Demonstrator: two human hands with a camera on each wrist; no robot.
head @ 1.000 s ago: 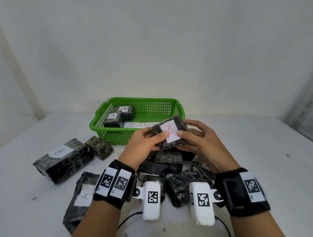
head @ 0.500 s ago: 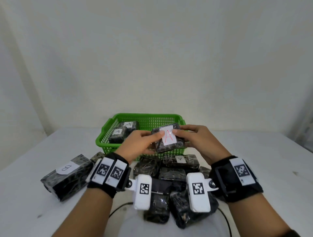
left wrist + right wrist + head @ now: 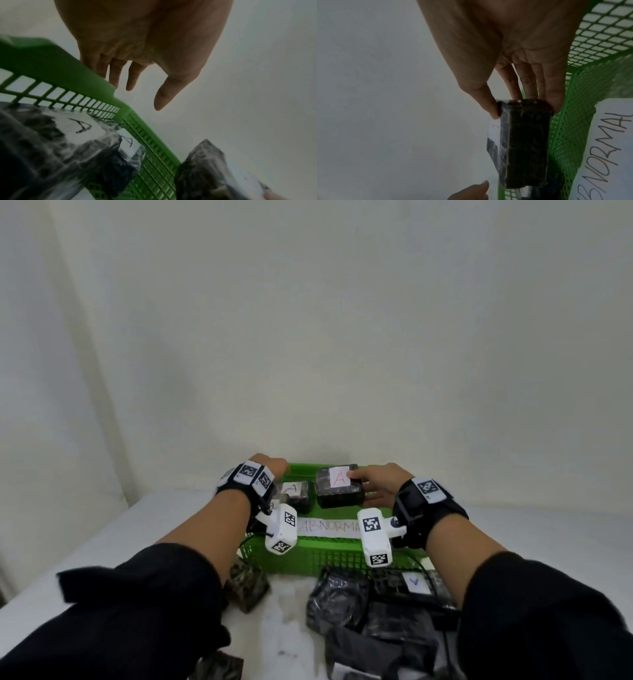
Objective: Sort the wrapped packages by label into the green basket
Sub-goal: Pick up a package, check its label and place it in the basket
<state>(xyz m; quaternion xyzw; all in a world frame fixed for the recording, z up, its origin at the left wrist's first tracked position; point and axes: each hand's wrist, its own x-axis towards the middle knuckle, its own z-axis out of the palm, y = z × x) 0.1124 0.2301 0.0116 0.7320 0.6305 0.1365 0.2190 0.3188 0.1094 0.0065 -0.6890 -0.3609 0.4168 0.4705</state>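
Over the green basket [image 3: 318, 556], the right hand [image 3: 380, 486] pinches a red-A package [image 3: 339, 486] between thumb and fingers; the left hand [image 3: 270, 465] hovers empty, fingers loosely spread.

held package [image 3: 339, 487]: red "A" | basket package [image 3: 295, 495]: "A" | paper strip [image 3: 329, 527]: "ABNORMAL"
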